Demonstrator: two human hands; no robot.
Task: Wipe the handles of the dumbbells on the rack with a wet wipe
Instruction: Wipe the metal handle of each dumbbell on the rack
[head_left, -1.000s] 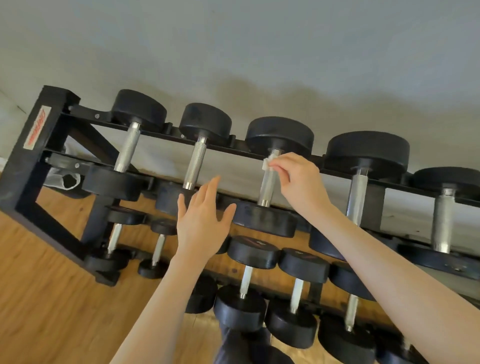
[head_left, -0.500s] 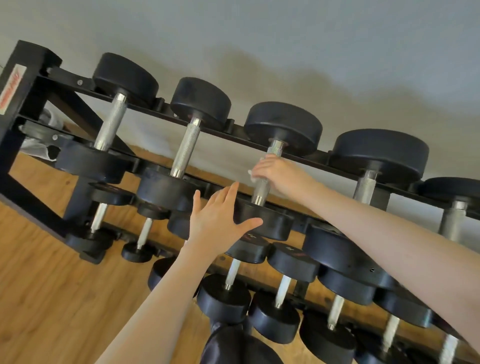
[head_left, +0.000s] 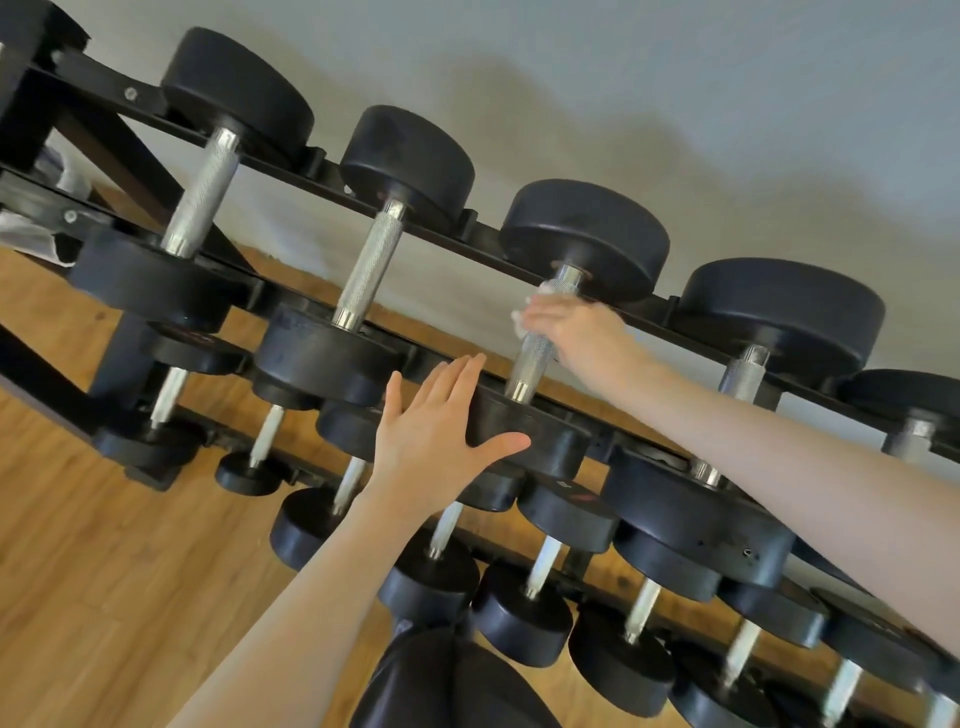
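Since 0.5 s ago, left hand (head_left: 434, 441) has flattened, fingers straight, against the near weight (head_left: 530, 434); right hand (head_left: 576, 332) still grips wet wipe (head_left: 524, 312) around the handle (head_left: 540, 343) on the rack's (head_left: 363, 179) top rail.

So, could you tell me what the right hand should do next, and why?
Probably slide the wipe down the handle. The right hand grips it near the top, leaving bare knurled metal below, and the left hand rests flat on the lower weight.
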